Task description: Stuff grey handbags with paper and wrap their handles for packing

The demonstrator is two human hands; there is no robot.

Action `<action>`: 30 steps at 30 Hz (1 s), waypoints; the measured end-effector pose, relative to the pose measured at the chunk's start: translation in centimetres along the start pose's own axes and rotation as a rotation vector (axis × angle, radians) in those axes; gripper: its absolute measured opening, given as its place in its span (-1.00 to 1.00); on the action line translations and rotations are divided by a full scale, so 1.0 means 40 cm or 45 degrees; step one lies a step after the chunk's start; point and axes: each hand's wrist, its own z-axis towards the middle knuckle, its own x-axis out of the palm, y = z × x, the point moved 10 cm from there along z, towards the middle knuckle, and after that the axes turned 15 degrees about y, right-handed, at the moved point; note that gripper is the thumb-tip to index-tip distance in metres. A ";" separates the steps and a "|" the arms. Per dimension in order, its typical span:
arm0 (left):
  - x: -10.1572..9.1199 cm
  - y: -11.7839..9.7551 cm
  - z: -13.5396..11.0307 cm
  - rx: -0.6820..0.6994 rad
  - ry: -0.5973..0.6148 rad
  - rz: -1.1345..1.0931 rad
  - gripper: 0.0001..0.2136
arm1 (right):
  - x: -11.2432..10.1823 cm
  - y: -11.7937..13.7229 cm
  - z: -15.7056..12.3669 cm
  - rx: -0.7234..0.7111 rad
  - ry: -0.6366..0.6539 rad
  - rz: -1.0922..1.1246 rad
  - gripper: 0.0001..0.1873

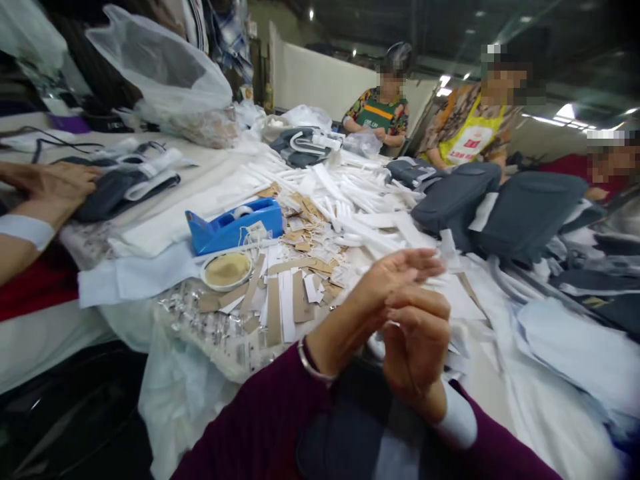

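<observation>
My left hand point(373, 293), with a bracelet at its wrist, is raised above the near table edge, its fingers stretched to the right. Right beside and overlapping it is my right hand point(423, 330), a white band round the wrist, its fingers curled into a pinch. Whatever lies in that pinch, if anything, is too small or hidden to make out. Beneath both hands is a dark grey folded garment point(345, 427) with a pale strip on it. Left of them lie cut card strips and paper tags point(287, 300).
A blue tape dispenser point(235, 227) stands behind a small round dish point(226, 270). White strips point(330, 187) are heaped mid-table, dark folded garments point(530, 213) on the right. Another person's hand point(55, 183) rests on garments at left. Several people stand across the table.
</observation>
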 end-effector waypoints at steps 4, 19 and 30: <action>-0.138 -0.213 -0.155 0.143 -0.126 0.677 -0.78 | 0.193 -0.020 -0.015 0.029 0.834 0.066 -0.79; -0.278 0.012 -0.588 -0.573 -0.278 0.423 -0.68 | 0.336 0.000 -0.129 -0.095 1.675 0.051 -0.73; -0.236 0.080 -0.489 -0.676 -0.139 0.345 -0.20 | 0.324 -0.004 -0.116 -0.066 1.658 0.132 -0.75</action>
